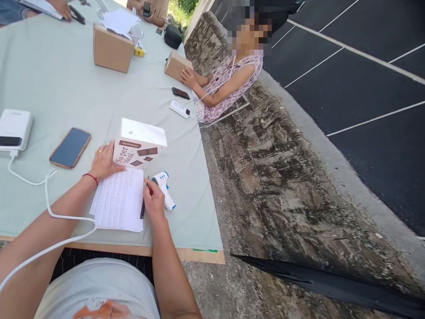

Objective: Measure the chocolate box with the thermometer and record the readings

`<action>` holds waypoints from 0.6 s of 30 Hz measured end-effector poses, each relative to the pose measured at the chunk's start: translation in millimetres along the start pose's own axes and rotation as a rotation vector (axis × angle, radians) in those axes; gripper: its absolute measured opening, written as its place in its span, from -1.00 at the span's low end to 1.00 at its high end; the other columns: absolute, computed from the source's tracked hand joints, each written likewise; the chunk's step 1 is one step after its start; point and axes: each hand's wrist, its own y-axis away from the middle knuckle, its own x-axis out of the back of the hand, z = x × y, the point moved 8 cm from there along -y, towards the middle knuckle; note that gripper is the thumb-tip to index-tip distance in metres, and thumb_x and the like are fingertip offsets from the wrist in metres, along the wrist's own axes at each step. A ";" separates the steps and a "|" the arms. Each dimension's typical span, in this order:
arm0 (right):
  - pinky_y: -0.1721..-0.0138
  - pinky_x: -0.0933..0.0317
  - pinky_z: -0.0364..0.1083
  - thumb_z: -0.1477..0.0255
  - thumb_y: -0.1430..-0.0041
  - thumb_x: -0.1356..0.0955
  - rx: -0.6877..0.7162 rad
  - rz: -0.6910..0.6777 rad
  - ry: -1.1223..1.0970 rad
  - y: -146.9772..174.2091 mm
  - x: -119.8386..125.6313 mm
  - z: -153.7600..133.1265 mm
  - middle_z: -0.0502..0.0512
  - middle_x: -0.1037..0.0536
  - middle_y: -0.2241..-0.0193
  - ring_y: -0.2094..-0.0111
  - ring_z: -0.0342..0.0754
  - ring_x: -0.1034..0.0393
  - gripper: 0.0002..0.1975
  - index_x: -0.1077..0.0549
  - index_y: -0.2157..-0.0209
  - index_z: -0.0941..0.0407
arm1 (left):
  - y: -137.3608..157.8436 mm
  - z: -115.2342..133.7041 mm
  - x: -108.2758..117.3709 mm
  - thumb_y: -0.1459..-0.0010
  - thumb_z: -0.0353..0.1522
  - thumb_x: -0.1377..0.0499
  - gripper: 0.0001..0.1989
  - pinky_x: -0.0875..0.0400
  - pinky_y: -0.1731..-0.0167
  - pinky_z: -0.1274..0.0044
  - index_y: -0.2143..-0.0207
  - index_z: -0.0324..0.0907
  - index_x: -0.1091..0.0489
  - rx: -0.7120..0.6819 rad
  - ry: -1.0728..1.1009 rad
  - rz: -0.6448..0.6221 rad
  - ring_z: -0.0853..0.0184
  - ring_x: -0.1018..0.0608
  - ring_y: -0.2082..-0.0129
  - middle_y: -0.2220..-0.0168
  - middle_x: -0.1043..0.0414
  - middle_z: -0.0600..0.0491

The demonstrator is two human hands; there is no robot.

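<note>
My left hand [105, 160] lies at the lower left corner of a white snack box [142, 132] with brown bar pictures and "Super Meal" on its front. Its fingers are stretched along the box's left side, and the thumb reaches across the top edge of a stack of printed sheets [119, 201]. At the sheets' right edge, my right hand [154, 199] has its fingers closed around a dark pen [143, 208], which points down along the paper. Just beyond that hand lies a white and blue infrared thermometer [165, 190].
A phone [70, 147] and a white power bank [15, 129] with a cable [49, 195] lie to the left. Farther back are a cardboard box [113, 51], a black case [172, 36] and a seated person [229, 84] touching a smaller carton [177, 65]. The table's right edge drops to stone ground.
</note>
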 end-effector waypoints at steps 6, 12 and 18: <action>0.15 -0.41 -0.01 0.16 -0.10 -0.41 0.024 0.007 -0.466 2.7 -10.7 4.7 0.01 -0.54 0.34 0.31 -0.04 -0.43 -0.57 -0.56 0.02 0.04 | -2.1 -0.9 -2.7 0.07 -0.09 -0.49 0.19 -0.12 -0.42 -0.13 -0.50 -0.11 0.01 0.044 0.030 0.000 -0.30 -0.24 -0.45 -0.37 -0.33 -0.26; 0.32 -0.30 -0.05 -0.01 -0.31 -0.35 0.024 0.066 -0.436 12.7 -21.9 2.6 -0.09 -0.37 0.53 0.46 -0.08 -0.30 -0.59 -0.56 0.15 0.04 | -0.2 3.0 -0.6 0.07 -0.11 -0.49 0.16 -0.16 -0.38 -0.14 -0.50 -0.04 -0.03 0.025 0.064 0.014 -0.29 -0.27 -0.42 -0.33 -0.38 -0.19; 0.23 -0.37 0.00 0.10 -0.12 -0.40 -0.034 0.114 -0.368 13.4 -24.9 4.1 0.06 -0.57 0.38 0.37 -0.04 -0.41 -0.66 -0.59 0.25 0.08 | 0.0 1.3 -2.8 0.03 -0.10 -0.48 0.13 -0.17 -0.40 -0.08 -0.49 -0.14 -0.04 0.045 0.014 -0.005 -0.26 -0.28 -0.42 -0.32 -0.38 -0.24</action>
